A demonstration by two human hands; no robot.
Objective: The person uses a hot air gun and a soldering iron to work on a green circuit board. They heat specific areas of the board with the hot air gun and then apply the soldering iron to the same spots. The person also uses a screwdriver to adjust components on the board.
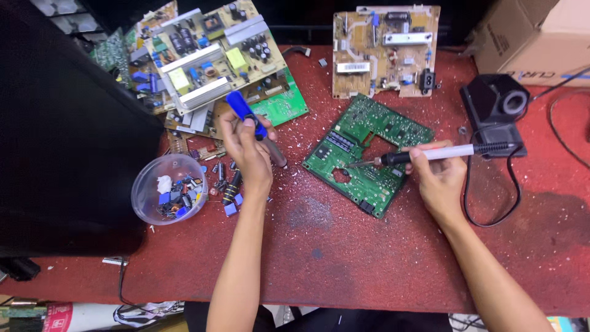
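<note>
Right hand (439,178) grips a soldering iron (424,155), fingers closed around its white handle, tip resting on the green circuit board (369,154) near the board's left side. That board lies flat at the centre of the red desk (344,246). Left hand (246,150) is closed on a blue-handled desoldering pump (246,115), apparently held clear of the board. Clear plastic bowl (166,187) of loose components sits just left of the left hand.
</note>
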